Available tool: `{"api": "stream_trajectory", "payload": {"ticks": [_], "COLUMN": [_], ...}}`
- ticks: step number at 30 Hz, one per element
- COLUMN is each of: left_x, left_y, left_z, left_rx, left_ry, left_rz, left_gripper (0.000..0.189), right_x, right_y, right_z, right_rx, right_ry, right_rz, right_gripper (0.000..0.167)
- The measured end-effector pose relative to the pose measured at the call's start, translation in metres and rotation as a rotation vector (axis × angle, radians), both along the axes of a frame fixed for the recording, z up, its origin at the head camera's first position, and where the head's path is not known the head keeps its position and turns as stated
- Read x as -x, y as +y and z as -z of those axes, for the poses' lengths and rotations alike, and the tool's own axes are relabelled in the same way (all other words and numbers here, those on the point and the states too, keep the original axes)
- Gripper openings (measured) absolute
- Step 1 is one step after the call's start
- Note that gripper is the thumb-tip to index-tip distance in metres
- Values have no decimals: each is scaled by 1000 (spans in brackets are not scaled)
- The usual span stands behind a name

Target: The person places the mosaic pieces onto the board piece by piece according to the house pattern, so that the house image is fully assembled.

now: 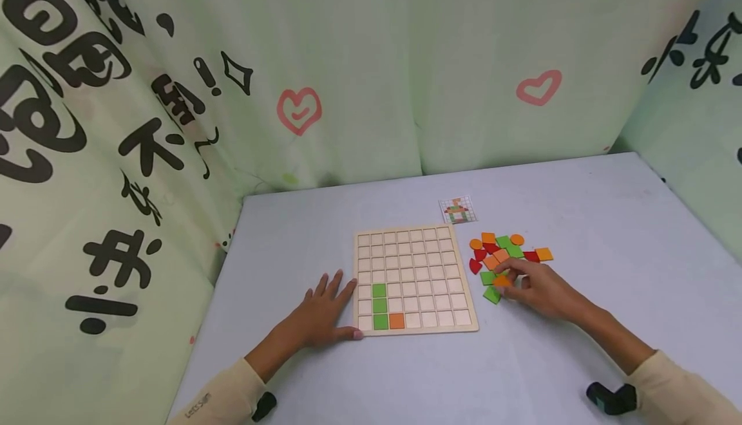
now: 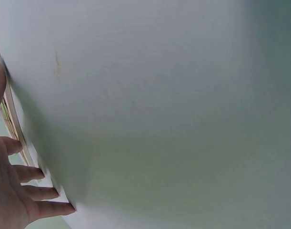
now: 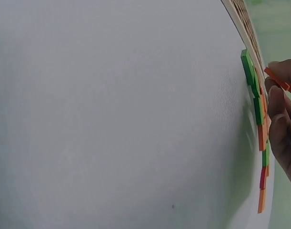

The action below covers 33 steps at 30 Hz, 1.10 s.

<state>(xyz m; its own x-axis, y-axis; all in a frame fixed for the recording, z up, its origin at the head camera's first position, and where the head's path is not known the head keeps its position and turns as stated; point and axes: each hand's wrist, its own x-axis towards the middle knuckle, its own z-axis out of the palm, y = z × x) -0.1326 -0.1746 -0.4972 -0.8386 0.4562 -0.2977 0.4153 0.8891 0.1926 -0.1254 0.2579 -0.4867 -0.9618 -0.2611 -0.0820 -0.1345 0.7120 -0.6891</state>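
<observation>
My right hand (image 1: 536, 288) pinches an orange tile (image 1: 502, 281) between thumb and fingers, over the near side of a loose pile of tiles. In the right wrist view the pinched orange tile (image 3: 277, 78) shows edge-on, raised above the green tiles (image 3: 248, 69). My left hand (image 1: 321, 312) lies with its fingers spread at the left edge of a wooden grid board (image 1: 417, 333), the thumb at the near left corner. Three green squares (image 1: 379, 306) stand in a column in the board's lower left, with an orange square (image 1: 397, 321) beside the lowest one.
Red fan-shaped pieces (image 1: 475, 266), orange circles (image 1: 517, 239) and several green and orange squares lie in the pile right of the board. A pattern card (image 1: 458, 209) lies behind the board. A printed curtain (image 1: 371, 58) hangs along the table's back edge.
</observation>
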Motion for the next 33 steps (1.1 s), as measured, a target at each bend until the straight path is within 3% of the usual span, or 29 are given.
{"api": "stream_trajectory", "payload": {"ticks": [21, 33], "left_x": [-2, 1], "left_y": [0, -1], "left_z": [6, 3], "left_rx": [-14, -18], "left_ry": [-33, -24], "left_rz": [0, -6], "left_gripper": [104, 105], "right_x": [-1, 2], "right_y": [-34, -60], "right_z": [2, 3], "right_rx": [171, 215], "right_ry": [-162, -156], "right_rz": [-63, -151], "right_gripper": [39, 36]}}
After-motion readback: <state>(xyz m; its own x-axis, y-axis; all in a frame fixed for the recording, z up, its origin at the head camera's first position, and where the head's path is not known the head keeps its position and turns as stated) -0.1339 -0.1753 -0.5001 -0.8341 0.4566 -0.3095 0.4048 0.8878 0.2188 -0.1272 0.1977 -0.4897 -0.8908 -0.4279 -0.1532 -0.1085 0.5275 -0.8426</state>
